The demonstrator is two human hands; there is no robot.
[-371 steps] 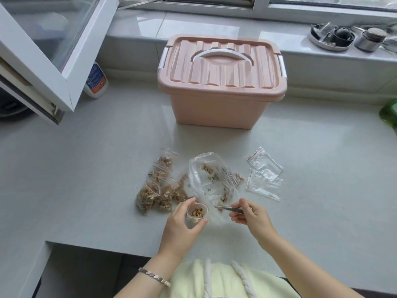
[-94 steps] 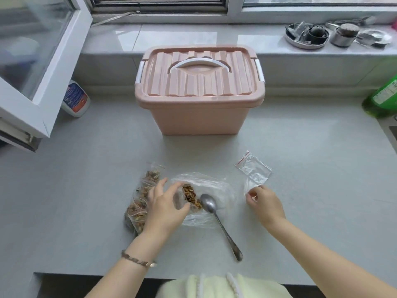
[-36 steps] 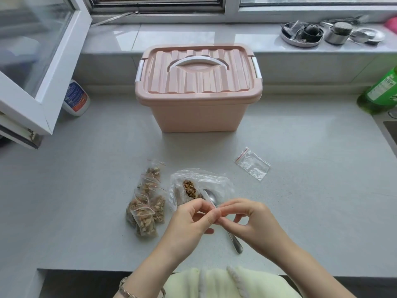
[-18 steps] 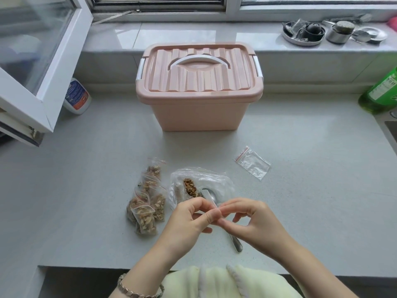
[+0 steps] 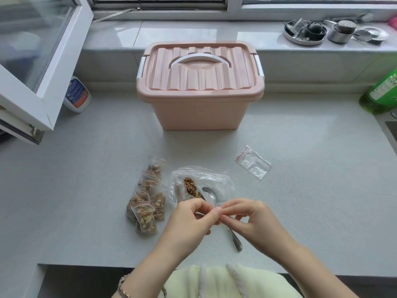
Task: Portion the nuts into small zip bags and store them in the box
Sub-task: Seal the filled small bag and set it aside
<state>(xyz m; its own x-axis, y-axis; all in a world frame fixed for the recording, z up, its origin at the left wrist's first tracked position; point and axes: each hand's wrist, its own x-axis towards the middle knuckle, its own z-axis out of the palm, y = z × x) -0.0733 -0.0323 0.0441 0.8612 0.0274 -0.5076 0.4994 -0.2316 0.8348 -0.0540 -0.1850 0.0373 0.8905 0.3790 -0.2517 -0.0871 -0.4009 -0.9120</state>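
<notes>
Fingertips point(image 5: 218, 209) of left hand point(image 5: 189, 218) & right hand point(image 5: 251, 220) meet, thumbs & forefingers pressed together, pinching a thin clear film, prob an empty small zip bag point(image 5: 215, 204). So little shows that its mouth direction & long axis can't be told.

Under the grip lies a spoon point(image 5: 233, 237). Its bowl is just beyond the grip, w/ the handle running back toward the person & a bit right.

Just beyond the grip is the big clear bag point(image 5: 214, 181), slumped, w/ walnut pieces point(image 5: 190, 188) left inside.

Left of the grip is a pile of filled bags point(image 5: 146, 203), several, overlapping. The row's long axis runs away from the person & the red zip edges point toward the box.

Beyond & right of the grip is one spare empty bag point(image 5: 253, 161), flat, on a diagonal axis w/ its red zip end toward the box.

Well beyond the grip is the pink box point(image 5: 197, 110), lid point(image 5: 199, 69) on.

Progress, as judged: portioning mostly done. Left to do: open & fill the pinched bag, maybe the spare too, then open the box & store all of them. No bags visibly stored yet.
</notes>
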